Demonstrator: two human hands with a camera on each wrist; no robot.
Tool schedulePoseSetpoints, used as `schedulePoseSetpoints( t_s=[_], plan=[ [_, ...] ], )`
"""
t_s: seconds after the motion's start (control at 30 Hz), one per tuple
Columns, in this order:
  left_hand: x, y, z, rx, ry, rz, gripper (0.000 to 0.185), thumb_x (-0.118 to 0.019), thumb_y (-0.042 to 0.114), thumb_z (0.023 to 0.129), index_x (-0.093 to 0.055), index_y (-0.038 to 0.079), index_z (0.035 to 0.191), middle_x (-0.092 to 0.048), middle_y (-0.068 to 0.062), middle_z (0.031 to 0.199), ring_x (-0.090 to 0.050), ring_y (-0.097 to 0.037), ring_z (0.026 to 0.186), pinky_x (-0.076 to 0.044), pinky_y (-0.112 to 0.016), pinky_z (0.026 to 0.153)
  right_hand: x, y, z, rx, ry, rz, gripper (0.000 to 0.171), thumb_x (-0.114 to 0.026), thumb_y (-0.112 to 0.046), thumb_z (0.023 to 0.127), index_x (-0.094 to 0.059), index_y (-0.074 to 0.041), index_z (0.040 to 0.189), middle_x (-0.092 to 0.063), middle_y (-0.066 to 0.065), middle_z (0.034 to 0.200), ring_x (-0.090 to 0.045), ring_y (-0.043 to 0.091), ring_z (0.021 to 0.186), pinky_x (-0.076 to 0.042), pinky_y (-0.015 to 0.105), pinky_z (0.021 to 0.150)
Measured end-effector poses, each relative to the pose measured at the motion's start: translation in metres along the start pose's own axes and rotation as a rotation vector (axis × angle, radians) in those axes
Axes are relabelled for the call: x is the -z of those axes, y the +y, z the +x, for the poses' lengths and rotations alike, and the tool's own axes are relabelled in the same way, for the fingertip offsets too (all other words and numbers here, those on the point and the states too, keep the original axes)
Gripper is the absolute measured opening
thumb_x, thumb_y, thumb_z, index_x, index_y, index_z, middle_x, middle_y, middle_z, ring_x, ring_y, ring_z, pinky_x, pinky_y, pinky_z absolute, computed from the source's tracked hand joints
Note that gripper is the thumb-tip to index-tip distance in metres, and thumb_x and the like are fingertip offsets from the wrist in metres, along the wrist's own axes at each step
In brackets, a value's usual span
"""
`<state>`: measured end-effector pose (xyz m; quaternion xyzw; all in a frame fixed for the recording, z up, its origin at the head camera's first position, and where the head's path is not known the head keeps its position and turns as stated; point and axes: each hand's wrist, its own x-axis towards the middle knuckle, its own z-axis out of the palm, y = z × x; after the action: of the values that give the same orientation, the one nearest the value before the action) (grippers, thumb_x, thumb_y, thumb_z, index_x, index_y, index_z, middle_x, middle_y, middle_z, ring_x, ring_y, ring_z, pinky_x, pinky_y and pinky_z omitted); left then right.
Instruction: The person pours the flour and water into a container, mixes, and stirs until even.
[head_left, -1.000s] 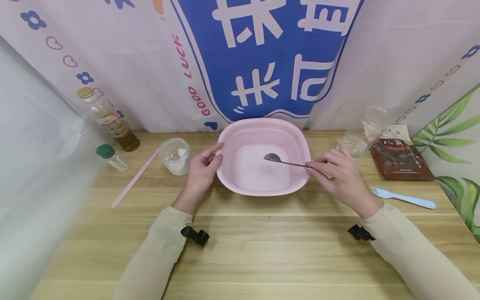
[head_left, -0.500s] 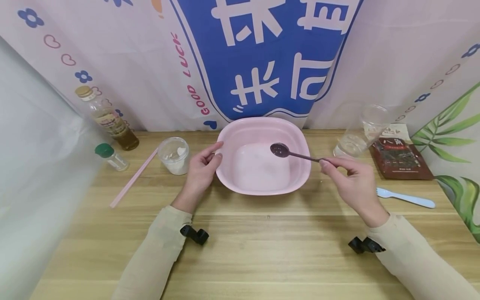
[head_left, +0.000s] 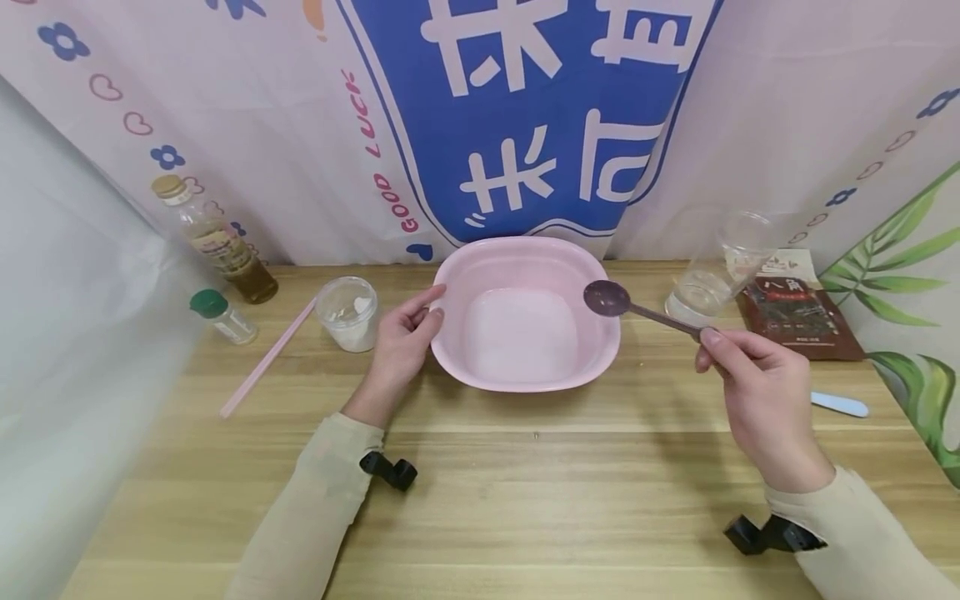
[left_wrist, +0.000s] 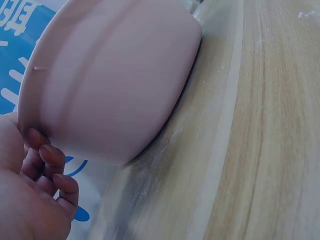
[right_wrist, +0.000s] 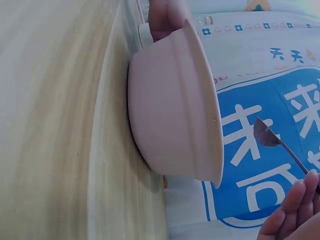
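Note:
A pink basin [head_left: 525,247] with white powder on its bottom stands at the back middle of the wooden table. My left hand [head_left: 431,304] grips its left rim, thumb on top and fingers curled against the outer wall [left_wrist: 115,75]. To the right of the basin my right hand [head_left: 708,350] pinches the handle of a dark metal spoon [head_left: 606,297]. The spoon's bowl hovers just over the basin's right rim, clear of the powder. In the right wrist view the spoon [right_wrist: 265,134] is in the air beside the basin [right_wrist: 170,105].
Left of the basin stand a plastic cup of white powder [head_left: 348,312], a pink straw [head_left: 268,358], a small green-capped jar [head_left: 222,315] and an oil bottle [head_left: 213,242]. A clear cup [head_left: 712,267], a brown packet [head_left: 795,317] and a blue fork handle [head_left: 838,404] are at the right.
My right hand has lifted the spoon out of the basin and drawn it right and toward me. The left hand has stayed on the rim.

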<state>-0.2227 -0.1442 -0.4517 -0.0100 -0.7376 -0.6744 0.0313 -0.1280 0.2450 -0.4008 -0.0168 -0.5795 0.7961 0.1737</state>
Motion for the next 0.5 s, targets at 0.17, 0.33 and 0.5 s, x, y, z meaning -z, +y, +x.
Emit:
schedulePoseSetpoints(
  t_s=[0.17, 0.33, 0.5],
  plan=[
    [0.001, -0.001, 0.001, -0.004, 0.004, -0.005, 0.040, -0.062, 0.007, 0.105, -0.068, 0.005, 0.144, -0.051, 0.006, 0.068, -0.047, -0.005, 0.059, -0.040, -0.017, 0.052, 0.015, 0.000, -0.009, -0.015, 0.004, 0.147, 0.023, -0.060, 0.012, 0.103, -0.076, 0.011, 0.087, -0.071, 0.010, 0.075, -0.066, 0.020, 0.070, -0.057, 0.028, 0.074],
    [0.001, -0.001, 0.002, -0.018, 0.007, 0.022, 0.039, -0.063, 0.007, 0.104, -0.069, 0.004, 0.143, -0.049, 0.006, 0.067, -0.044, -0.005, 0.059, -0.037, -0.017, 0.052, 0.033, 0.005, -0.020, -0.037, 0.057, 0.241, 0.027, -0.055, 0.015, 0.104, -0.076, 0.013, 0.086, -0.069, 0.012, 0.075, -0.064, 0.021, 0.069, -0.056, 0.029, 0.072],
    [0.001, -0.001, 0.002, -0.019, 0.007, 0.024, 0.039, -0.063, 0.007, 0.104, -0.069, 0.004, 0.143, -0.048, 0.006, 0.068, -0.045, -0.005, 0.060, -0.038, -0.017, 0.052, 0.055, 0.012, -0.035, -0.098, 0.069, 0.272, 0.029, -0.052, 0.016, 0.105, -0.077, 0.014, 0.090, -0.071, 0.013, 0.083, -0.063, 0.020, 0.074, -0.057, 0.029, 0.073]
  ],
)
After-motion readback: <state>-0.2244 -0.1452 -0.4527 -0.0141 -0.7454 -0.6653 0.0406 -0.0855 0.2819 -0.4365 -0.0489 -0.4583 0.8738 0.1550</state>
